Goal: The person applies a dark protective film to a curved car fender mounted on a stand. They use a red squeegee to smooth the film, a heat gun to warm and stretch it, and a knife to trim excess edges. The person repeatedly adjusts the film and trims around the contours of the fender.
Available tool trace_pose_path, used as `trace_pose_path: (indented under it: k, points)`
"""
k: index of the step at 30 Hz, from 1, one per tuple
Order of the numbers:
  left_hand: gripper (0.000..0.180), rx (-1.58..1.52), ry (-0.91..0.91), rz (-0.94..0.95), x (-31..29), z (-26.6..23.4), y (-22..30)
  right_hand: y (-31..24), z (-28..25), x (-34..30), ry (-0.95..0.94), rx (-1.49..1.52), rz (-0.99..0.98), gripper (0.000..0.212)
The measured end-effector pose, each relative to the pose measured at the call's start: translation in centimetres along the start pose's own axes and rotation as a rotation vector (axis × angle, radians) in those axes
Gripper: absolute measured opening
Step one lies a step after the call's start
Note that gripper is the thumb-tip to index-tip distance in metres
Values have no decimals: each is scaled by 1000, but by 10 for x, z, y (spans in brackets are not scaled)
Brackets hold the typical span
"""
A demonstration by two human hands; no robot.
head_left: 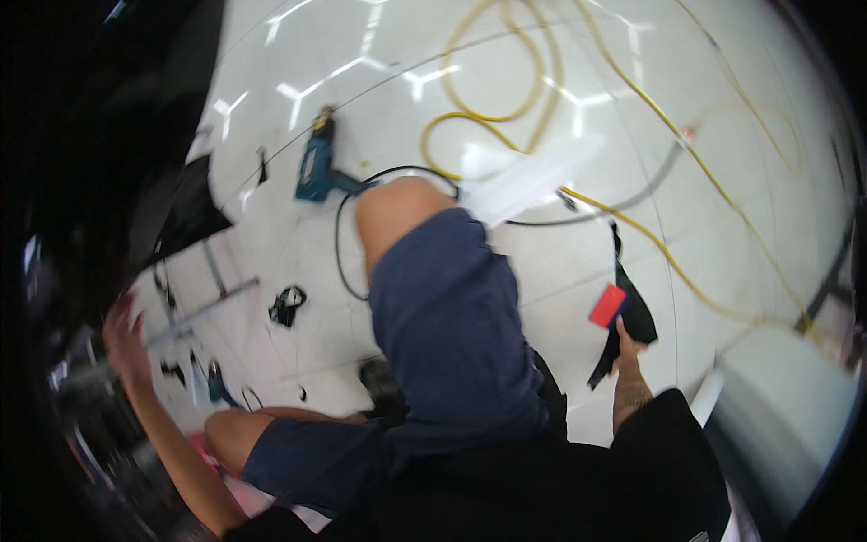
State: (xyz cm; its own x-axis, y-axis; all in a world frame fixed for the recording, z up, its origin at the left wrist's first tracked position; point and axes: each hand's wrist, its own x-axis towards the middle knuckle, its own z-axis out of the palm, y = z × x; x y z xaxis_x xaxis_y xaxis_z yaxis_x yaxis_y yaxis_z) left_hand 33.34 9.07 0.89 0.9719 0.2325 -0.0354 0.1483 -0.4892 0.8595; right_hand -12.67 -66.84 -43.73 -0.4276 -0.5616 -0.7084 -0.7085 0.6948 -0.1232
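Right hand (pixel 629 346) clasping red-and-blue squeegee card (pixel 608 305), which is jutting forward-left from its fingers | black strip (pixel 640 313) running fore-and-aft alongside, held or lying unclear | left hand (pixel 126 340) hanging well apart, far left, fingers seemingly splayed, contact untellable

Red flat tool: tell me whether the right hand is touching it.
Touching: the head view shows the right hand gripping the red flat tool at its dark blue edge, with no gap visible.
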Motion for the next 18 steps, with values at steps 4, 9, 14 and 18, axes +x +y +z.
trace_pose_path:
  k: [4, 9, 14, 18]
  points:
    - [52, 805, -685, -235, -56, 96, -2, -14, -11, 5, -165, 73, 116, 163]
    - [54, 933, -677, -257, -104, 144, 13, -9, -12, 5, -28, 80, 162, 158]
    - [51, 865, -591, -136, -128, 133, 17, -16, -18, 20, -98, -20, 19, 150]
    - [48, 940, -586, -61, -153, 150, 37, -16, -27, 36, -155, -78, -94, 143]
